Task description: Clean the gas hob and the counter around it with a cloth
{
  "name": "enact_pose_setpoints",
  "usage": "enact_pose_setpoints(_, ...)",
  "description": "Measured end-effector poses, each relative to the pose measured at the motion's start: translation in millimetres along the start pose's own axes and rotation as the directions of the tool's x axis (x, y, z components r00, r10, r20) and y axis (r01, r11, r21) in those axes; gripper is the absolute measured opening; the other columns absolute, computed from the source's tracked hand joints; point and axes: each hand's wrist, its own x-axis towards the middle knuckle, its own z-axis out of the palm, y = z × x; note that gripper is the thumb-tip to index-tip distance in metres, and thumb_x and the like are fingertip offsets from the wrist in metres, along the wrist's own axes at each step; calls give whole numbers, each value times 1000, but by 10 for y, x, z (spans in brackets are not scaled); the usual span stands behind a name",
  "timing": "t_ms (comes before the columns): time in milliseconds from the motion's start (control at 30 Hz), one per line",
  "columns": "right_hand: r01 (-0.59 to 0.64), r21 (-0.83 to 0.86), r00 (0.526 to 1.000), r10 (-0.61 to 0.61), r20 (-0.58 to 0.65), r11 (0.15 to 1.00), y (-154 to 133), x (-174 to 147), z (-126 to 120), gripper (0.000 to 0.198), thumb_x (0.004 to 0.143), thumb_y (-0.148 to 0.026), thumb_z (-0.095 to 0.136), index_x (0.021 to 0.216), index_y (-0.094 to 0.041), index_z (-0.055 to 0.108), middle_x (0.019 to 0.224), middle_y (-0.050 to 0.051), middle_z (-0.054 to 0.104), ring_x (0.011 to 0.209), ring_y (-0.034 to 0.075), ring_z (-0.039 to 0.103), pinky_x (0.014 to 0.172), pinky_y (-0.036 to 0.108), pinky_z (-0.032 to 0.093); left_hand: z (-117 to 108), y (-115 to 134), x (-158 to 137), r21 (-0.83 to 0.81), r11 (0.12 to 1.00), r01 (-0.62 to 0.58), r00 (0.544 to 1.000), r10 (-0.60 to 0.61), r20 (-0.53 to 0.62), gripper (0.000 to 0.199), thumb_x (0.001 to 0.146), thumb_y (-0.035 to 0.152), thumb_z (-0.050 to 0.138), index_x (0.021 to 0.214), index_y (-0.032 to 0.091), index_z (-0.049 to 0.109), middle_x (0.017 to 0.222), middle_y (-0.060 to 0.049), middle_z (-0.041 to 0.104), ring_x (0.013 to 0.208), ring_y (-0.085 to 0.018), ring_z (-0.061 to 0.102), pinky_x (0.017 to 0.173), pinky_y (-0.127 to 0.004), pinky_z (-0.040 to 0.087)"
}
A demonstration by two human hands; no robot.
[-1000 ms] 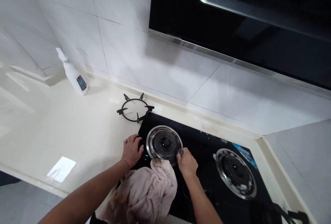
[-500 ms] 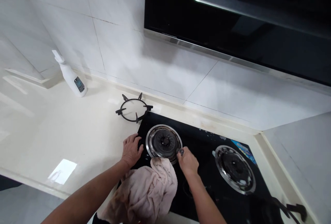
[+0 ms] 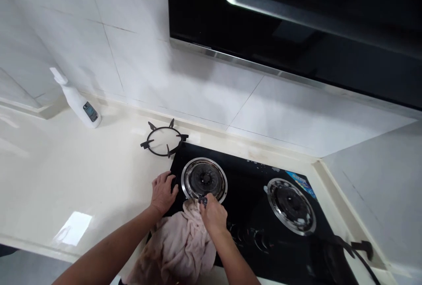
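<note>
My right hand (image 3: 214, 215) grips a small dark steel wool scrubber (image 3: 202, 200) at the front rim of the left burner (image 3: 205, 179). The burner's shiny metal ring carries brown and black stains. My left hand (image 3: 163, 192) lies at the left edge of the black glass cooktop (image 3: 245, 197), its fingers apart and holding nothing. A crumpled pinkish cloth (image 3: 184, 245) with brown stains lies over the cooktop's front left, between my forearms. Its top touches or nearly touches the burner ring beside my right hand.
A black pan support (image 3: 165, 141) rests on the pale counter (image 3: 108, 171) behind the cooktop's left corner. Farther left stands a white spray bottle (image 3: 81, 102). White foam marks the right burner (image 3: 291, 206). A black range hood (image 3: 280, 34) overhangs the cooktop.
My right hand has moved left with the scrubber, from the burner ring's right side to its front. My left hand stays at the cooktop edge. The view has shifted slightly.
</note>
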Motion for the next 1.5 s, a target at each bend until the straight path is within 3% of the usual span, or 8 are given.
enact_pose_setpoints(200, 9, -64, 996, -14, -87, 998, 563, 324, -210, 18, 97, -29, 44, 106, -26, 59, 106, 3, 62, 87, 14, 62, 68, 25, 36, 17, -7, -4, 11, 1000, -15, 1000, 15, -17, 31, 87, 27, 54, 116, 20, 60, 131, -13, 56, 120, -30, 50, 101, -49, 38)
enact_pose_setpoints(367, 119, -258, 967, -171, -187, 959, 812, 657, -389, 22, 94, -27, 51, 114, -25, 59, 107, 6, 58, 97, 19, 56, 79, 29, 36, 8, 15, -15, 4, 1000, -2, 1000, 2, -10, 31, 87, 27, 55, 117, 21, 59, 132, -12, 56, 121, -30, 50, 100, -48, 38)
enact_pose_setpoints(567, 332, -290, 942, -334, 44, 898, 904, 724, -487, 29, 92, -20, 50, 119, -24, 59, 112, 6, 58, 102, 18, 55, 81, 28, 35, -11, 31, -21, -20, 1000, 4, 1000, -5, -11, 30, 87, 27, 54, 116, 22, 59, 133, -12, 55, 122, -29, 49, 100, -48, 38)
enact_pose_setpoints(900, 477, -453, 874, -462, 152, 753, 650, 300, -383, 31, 93, -11, 41, 107, -23, 66, 105, 9, 60, 98, 22, 52, 81, 33, 35, -5, 56, -31, -39, 999, 3, 1000, -3, -6, 29, 86, 26, 55, 115, 22, 60, 132, -12, 56, 123, -29, 49, 100, -49, 37)
enact_pose_setpoints(1133, 496, -347, 864, -492, 106, 796, 476, 136, -179, 31, 95, -16, 42, 110, -28, 67, 110, 7, 60, 98, 20, 51, 82, 32, 34, -49, 38, -20, -27, 1000, 6, 1000, -6, -12, 29, 85, 27, 56, 114, 23, 61, 134, -13, 52, 125, -31, 46, 101, -49, 37)
enact_pose_setpoints(1267, 464, -371, 882, -458, 111, 804, 742, 337, -315, 36, 94, -11, 40, 115, -26, 65, 112, 7, 61, 100, 21, 51, 84, 33, 33, -208, 368, -241, -65, 981, -183, 980, 187, 74, 27, 89, 28, 53, 114, 26, 62, 130, -10, 54, 124, -30, 44, 101, -49, 34)
enact_pose_setpoints(1367, 467, -394, 880, -458, 124, 791, 873, 531, -441, 36, 93, -10, 39, 118, -23, 62, 111, 7, 62, 101, 22, 50, 86, 34, 32, -203, 841, -572, -197, 893, -405, 865, 444, 236, 34, 89, 37, 56, 121, 28, 59, 128, -7, 57, 117, -27, 48, 99, -46, 35)
enact_pose_setpoints(1500, 448, -449, 887, -448, 114, 773, 872, 676, -563, 35, 93, -11, 41, 119, -20, 62, 112, 9, 61, 103, 24, 49, 86, 35, 32, 29, 1258, -915, -142, 877, -458, 821, 479, 310, 59, 84, 51, 61, 132, 17, 52, 138, -16, 50, 122, -35, 45, 102, -52, 32)
